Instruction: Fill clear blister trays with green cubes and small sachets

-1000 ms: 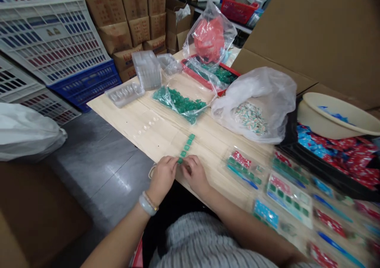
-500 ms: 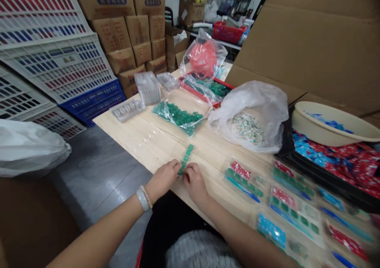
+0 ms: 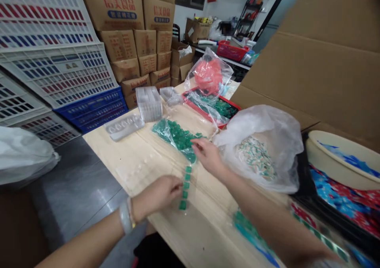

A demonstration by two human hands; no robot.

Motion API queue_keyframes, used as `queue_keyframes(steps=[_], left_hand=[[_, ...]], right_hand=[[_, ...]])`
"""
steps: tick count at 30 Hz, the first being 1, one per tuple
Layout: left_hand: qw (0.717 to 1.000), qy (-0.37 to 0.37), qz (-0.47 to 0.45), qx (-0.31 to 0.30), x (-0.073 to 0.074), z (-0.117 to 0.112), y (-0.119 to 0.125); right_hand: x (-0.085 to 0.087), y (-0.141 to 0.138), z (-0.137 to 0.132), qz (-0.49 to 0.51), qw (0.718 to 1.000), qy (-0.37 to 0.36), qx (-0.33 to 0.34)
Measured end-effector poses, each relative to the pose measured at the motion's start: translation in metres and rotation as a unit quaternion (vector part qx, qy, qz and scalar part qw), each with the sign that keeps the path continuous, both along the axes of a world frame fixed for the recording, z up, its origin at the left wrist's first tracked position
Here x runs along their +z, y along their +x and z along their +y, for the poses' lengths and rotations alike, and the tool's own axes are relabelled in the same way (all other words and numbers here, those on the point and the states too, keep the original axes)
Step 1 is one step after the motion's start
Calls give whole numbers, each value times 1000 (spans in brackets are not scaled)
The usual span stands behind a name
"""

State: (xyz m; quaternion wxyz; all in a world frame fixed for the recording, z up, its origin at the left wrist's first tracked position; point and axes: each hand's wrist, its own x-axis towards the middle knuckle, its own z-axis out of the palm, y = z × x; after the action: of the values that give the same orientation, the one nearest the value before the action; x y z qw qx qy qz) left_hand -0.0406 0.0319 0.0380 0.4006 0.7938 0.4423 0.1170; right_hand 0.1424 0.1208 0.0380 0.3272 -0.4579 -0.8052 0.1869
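1. From here I see the green pile (image 3: 175,135) lying in clear plastic on the tabletop (image 3: 113,153), between the near edge and the red tray (image 3: 202,113).
2. The right hand (image 3: 194,144) is the nearer to it: its fingertips stand at the end of the pile away from the tabletop's left corner. Whether they touch, I cannot tell.
3. That hand's thumb and fingers are bunched close; I cannot make out whether a piece sits between them.
4. The row of green squares (image 3: 186,185) lies closer to the near edge. Its long axis runs away from that edge, its far end toward the pile.
5. The left hand (image 3: 178,184) is the nearer to the row, just beside its middle, on the side toward the left corner.
6. Its fingers curl together, and what they pinch, if anything, is hidden from me.
7. Beyond the right hand and wrist, away from the left corner, sits the white bag (image 3: 261,121) of pale pieces.
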Motion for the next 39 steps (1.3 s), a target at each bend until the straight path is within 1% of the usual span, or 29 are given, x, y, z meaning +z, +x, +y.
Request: queue_keyframes(steps=[1, 3, 5, 7, 8, 10, 12, 14, 16, 17, 18, 19, 20, 21, 22, 23, 24, 25, 26, 27, 29, 31, 34, 36, 39], left_hand=[[999, 33, -9, 27, 6, 22, -2], [989, 113, 3, 90, 11, 71, -4], [968, 182, 53, 164, 7, 120, 0], [940, 213, 132, 230, -6, 158, 9], [930, 218, 165, 245, -14, 171, 14], [925, 215, 199, 241, -29, 184, 26], [934, 207, 196, 216, -40, 184, 34], [943, 200, 166, 208, -45, 180, 34], [950, 186, 79, 239, -46, 176, 29], [947, 168, 14, 272, -45, 175, 25], [938, 135, -62, 313, -44, 175, 21], [920, 84, -144, 355, -41, 175, 18], [893, 18, -224, 389, -37, 176, 16], [858, -57, -303, 410, -33, 177, 15], [816, -134, -376, 417, -29, 178, 15], [773, -201, -436, 414, -25, 179, 16], [737, -250, -478, 407, -21, 181, 17], [712, -281, -503, 402, -19, 182, 19], [697, -298, -515, 400, -16, 183, 21], [692, -304, -519, 399, -15, 183, 23], [695, -294, -521, 398, -15, 182, 26], [701, -278, -524, 396, -15, 175, 25], [708, -250, -522, 404, -17, 154, 11], [733, -216, -497, 412, -18, 134, -6], [794, -151, -409, 423, -22, 101, -35]], right_hand=[[-4, -8, 33, -27, 999, -8, 23], [-18, -27, 93, -74, 997, -27, 26], [-36, -44, 135, -114, 991, -61, 32], [-53, -52, 159, -134, 986, -89, 52], [-59, -53, 165, -135, 984, -97, 62], [-68, -47, 171, -126, 984, -104, 69], [-72, -38, 173, -109, 985, -112, 68], [-72, -28, 174, -88, 986, -125, 66], [-70, -21, 176, -64, 986, -143, 59], [-69, -18, 177, -57, 986, -149, 53], [-66, -15, 177, -39, 985, -162, 44], [-64, -12, 177, -1, 981, -191, 34], [-60, -9, 176, 58, 970, -237, 25], [-57, -6, 174, 133, 947, -293, 19], [-52, -3, 172, 213, 911, -353, 16], [-48, 0, 169, 285, 868, -406, 15], [-43, 2, 166, 337, 829, -445, 18], [-38, 3, 162, 363, 806, -467, 22], [-34, 4, 158, 375, 793, -480, 25], [-30, 4, 155, 380, 785, -489, 27], [-24, 3, 146, 379, 779, -498, 31], [-19, -1, 137, 374, 778, -502, 41], [-16, -9, 121, 364, 786, -498, 50], [-16, -17, 109, 347, 799, -489, 43], [-17, -36, 87, 314, 815, -486, 33]])
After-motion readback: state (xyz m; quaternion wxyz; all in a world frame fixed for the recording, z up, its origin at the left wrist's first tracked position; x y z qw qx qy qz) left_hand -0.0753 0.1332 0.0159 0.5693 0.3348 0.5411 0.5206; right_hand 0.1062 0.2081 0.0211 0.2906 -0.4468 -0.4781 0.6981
